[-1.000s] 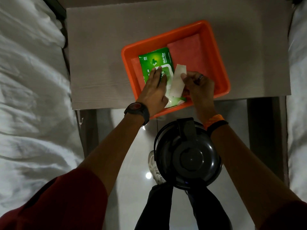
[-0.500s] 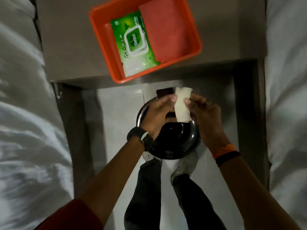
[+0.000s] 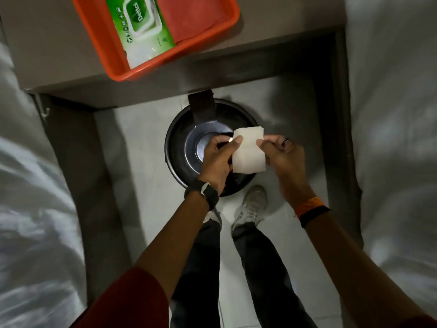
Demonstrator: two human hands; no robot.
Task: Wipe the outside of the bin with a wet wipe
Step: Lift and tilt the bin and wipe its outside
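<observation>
You hold a folded white wet wipe (image 3: 248, 152) over the round black lidded bin (image 3: 179, 143), frame centre.
Left hand (image 3: 218, 159) and right hand (image 3: 282, 155) fingers pinch its opposite edges; the bin's on the floor.

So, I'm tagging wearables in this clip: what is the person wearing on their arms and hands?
The left hand has a black watch on its wrist and a dark red sleeve higher up the arm. The right hand has a dark banded ring on one finger, with an orange wristband and a black band side by side.
</observation>
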